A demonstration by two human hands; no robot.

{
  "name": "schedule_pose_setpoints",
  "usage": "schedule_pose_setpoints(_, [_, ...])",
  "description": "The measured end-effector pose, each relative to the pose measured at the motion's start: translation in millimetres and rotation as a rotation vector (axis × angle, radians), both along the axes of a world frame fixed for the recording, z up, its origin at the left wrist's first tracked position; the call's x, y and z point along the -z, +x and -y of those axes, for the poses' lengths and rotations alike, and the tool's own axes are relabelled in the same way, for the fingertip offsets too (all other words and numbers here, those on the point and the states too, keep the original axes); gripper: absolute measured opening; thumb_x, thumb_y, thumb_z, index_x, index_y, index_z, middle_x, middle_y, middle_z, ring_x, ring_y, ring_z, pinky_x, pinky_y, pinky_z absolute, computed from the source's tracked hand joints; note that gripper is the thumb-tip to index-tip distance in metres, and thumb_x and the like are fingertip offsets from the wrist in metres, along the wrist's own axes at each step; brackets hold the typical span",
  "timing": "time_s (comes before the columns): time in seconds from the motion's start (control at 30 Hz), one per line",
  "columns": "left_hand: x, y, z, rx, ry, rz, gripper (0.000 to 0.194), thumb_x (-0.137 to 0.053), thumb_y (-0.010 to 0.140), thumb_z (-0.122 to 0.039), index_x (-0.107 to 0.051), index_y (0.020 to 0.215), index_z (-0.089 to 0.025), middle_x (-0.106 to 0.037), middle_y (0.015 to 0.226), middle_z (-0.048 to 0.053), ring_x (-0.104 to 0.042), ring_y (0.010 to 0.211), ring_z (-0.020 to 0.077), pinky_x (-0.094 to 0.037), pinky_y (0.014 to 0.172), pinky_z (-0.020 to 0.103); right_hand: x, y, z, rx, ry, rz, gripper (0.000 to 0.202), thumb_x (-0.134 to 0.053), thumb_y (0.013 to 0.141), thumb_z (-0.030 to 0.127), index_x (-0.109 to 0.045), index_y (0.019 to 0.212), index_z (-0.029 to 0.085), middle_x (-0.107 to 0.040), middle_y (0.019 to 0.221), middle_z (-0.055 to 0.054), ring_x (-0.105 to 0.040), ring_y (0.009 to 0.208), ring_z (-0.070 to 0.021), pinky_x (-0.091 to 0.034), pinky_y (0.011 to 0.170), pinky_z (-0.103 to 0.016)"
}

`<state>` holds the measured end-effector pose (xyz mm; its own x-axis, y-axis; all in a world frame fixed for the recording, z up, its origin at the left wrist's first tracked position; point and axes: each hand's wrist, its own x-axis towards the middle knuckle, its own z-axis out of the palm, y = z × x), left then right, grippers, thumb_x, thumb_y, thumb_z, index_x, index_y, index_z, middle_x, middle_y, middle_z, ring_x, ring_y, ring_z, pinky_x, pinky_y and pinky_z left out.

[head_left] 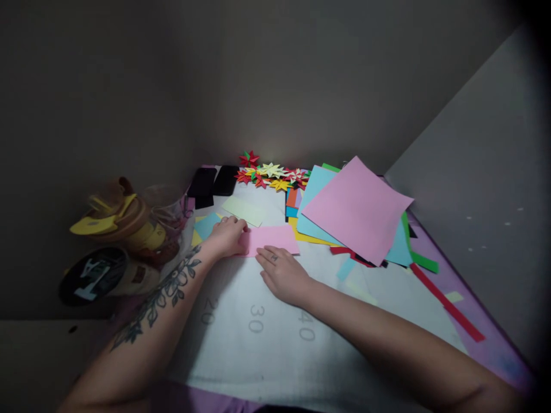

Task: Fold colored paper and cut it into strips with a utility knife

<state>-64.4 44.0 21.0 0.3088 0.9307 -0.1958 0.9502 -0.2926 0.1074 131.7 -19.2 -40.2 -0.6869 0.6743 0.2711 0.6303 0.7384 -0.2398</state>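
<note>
A pink paper strip (275, 238), wider than it is deep and seemingly folded, lies on the white mat (232, 350). My left hand (231, 235) has its fingers curled over the strip's left end, the thumb hidden in part. Along the strip's front edge, my right hand (282, 272) rests flat with fingers stretched out, pressing on the paper. A pale green paper piece (241, 210) is just beyond the strip. Blue and yellow paper pieces (209, 225) show beside my left hand.
Folded paper stars (272, 170) line the back edge, next to two black phone-like slabs (225, 180). At right lies a large pink sheet (359, 209) on other coloured sheets, with a red strip (447, 304) nearer. Cups and a black lid (93, 275) stand at left.
</note>
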Motion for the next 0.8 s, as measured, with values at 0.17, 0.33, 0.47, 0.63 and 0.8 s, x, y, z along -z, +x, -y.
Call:
schedule_pose_setpoints(0.17, [14.7,14,58,0.089,0.171,0.158,0.033,-0.043,0.085,-0.011,-0.062,0.112,-0.017,-0.059,0.123,0.01,-0.051,0.115,0.0218,-0.037,0.102,0.035,2.6,3,-4,-0.037,-0.054,-0.074,0.041,-0.046,0.088,0.02,-0.056,0.125,0.007,-0.055,0.132,-0.015,-0.043,0.124,-0.0275,-0.036,0.105,-0.047])
schedule_pose_setpoints(0.33, [42.2,30,105,0.093,0.182,0.059,0.046,-0.041,0.087,-0.013,-0.048,0.132,-0.004,-0.048,0.138,0.019,-0.04,0.132,0.0298,-0.036,0.105,0.044,-0.2,5,-5,-0.065,-0.066,-0.112,0.04,-0.044,0.088,0.017,-0.057,0.125,0.006,-0.056,0.131,-0.015,-0.044,0.124,-0.0276,-0.038,0.105,-0.047])
schedule_pose_setpoints(0.47, [45.4,32,111,0.045,0.181,0.02,0.046,-0.04,0.091,-0.019,-0.046,0.134,-0.006,-0.046,0.141,0.017,-0.04,0.132,0.0284,-0.039,0.103,0.043,-1.8,5,-5,-0.063,-0.057,-0.12,0.038,-0.045,0.087,0.017,-0.059,0.122,0.006,-0.057,0.129,-0.016,-0.045,0.123,-0.0279,-0.039,0.104,-0.047])
schedule_pose_setpoints(0.63, [40.8,23,110,0.003,0.166,0.033,0.048,-0.042,0.09,-0.019,-0.042,0.136,-0.008,-0.046,0.141,0.015,-0.042,0.131,0.0268,-0.039,0.103,0.045,0.4,4,-6,-0.068,-0.036,-0.117,0.038,-0.047,0.087,0.016,-0.059,0.121,0.005,-0.058,0.128,-0.017,-0.046,0.122,-0.0287,-0.04,0.103,-0.048])
schedule_pose_setpoints(0.8, [37.7,5,111,0.012,0.14,0.08,0.046,-0.045,0.089,-0.022,-0.044,0.133,-0.01,-0.047,0.14,0.016,-0.041,0.132,0.027,-0.035,0.105,0.05,0.2,4,-6,-0.063,-0.046,-0.102,0.038,-0.048,0.087,0.016,-0.059,0.122,0.004,-0.056,0.13,-0.017,-0.044,0.124,-0.0291,-0.039,0.104,-0.048])
